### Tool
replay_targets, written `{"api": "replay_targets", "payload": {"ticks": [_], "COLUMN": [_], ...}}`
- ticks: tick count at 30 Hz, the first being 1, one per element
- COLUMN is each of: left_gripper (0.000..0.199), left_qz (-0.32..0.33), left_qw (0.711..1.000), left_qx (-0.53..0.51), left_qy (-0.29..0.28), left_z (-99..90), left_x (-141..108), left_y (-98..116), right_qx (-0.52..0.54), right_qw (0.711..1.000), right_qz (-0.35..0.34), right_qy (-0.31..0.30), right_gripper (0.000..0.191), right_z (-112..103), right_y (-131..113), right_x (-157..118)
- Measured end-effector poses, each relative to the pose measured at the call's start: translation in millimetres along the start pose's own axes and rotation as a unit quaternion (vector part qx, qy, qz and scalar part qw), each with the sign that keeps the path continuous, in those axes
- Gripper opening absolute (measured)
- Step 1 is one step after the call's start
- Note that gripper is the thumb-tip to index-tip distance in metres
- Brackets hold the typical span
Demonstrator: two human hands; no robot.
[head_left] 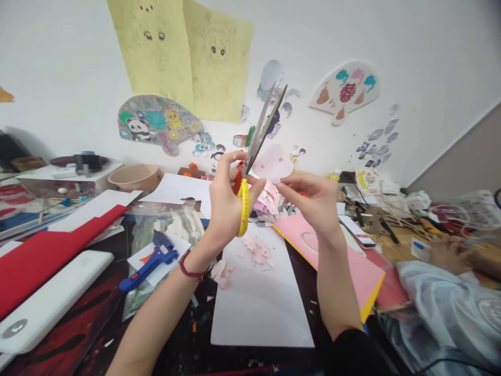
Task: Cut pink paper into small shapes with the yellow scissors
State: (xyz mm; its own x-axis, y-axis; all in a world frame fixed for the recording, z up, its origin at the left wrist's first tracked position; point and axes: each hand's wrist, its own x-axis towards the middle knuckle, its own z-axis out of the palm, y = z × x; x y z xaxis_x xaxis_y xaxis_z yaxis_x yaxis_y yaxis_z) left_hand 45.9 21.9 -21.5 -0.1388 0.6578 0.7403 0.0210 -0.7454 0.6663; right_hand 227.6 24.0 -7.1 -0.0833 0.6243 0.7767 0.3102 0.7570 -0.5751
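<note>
My left hand [227, 201] is closed round a pair of scissors [243, 206] with red and yellow handles. Their blades point up and stand slightly apart. Between my two hands is a thin pale pink paper piece [274, 163] with a rounded edge. My right hand [313, 196] pinches its lower right edge, and my left thumb comes close to its lower left; whether the thumb touches it I cannot tell. Below the hands, pink paper scraps [256, 251] lie on a white sheet [262, 313].
To the left are a blue glue gun [156, 258], a plastic bag [183, 222], a long white device [58, 297] and red sheet material [55, 250]. A pink sheet [340, 266] and a phone [357, 231] lie right. Another person's hands [450, 253] are at far right.
</note>
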Motion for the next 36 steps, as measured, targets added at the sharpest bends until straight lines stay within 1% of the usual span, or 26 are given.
{"api": "replay_targets", "payload": {"ticks": [3,5,9,11,16,19,23,27,31,33,36], "left_gripper": [0.048,0.049,0.049,0.049,0.049,0.049,0.050,0.049,0.050,0.050,0.051], "left_qz": [-0.001,0.009,0.041,0.053,0.060,0.060,0.057,0.035,-0.022,-0.060,-0.115], "left_qw": [1.000,0.999,0.997,0.996,0.996,0.996,0.997,0.999,0.998,0.996,0.990], "left_qx": [0.012,0.007,-0.001,0.002,0.005,-0.005,0.001,0.021,0.051,0.066,0.085], "left_qy": [0.020,0.038,0.068,0.070,0.066,0.061,0.047,0.034,0.027,0.017,0.021], "left_z": [2.4,4.9,9.2,10.1,10.7,11.3,12.9,16.8,20.4,19.0,9.4], "left_x": [-2,-3,-4,-4,-5,-4,-4,-8,-15,-20,-29], "left_y": [-2,-5,-9,-10,-10,-10,-10,-12,-23,-32,-48], "right_qx": [-0.033,-0.043,0.030,0.075,0.144,0.192,0.213,0.207,0.188,0.179,0.160], "right_qw": [0.999,0.999,0.997,0.993,0.984,0.972,0.967,0.967,0.970,0.968,0.961], "right_qz": [-0.011,0.004,0.070,0.088,0.093,0.126,0.134,0.139,0.144,0.161,0.211], "right_qy": [0.017,0.026,0.017,0.016,0.052,0.039,0.033,0.048,0.059,0.067,0.076], "right_gripper": [0.009,0.011,0.020,0.023,0.022,0.027,0.032,0.033,0.036,0.036,0.032], "right_z": [5,9,15,17,19,21,21,17,12,11,10], "right_y": [-3,-4,2,6,8,7,9,12,22,37,71], "right_x": [-2,-3,-2,1,6,8,9,7,0,-5,-16]}}
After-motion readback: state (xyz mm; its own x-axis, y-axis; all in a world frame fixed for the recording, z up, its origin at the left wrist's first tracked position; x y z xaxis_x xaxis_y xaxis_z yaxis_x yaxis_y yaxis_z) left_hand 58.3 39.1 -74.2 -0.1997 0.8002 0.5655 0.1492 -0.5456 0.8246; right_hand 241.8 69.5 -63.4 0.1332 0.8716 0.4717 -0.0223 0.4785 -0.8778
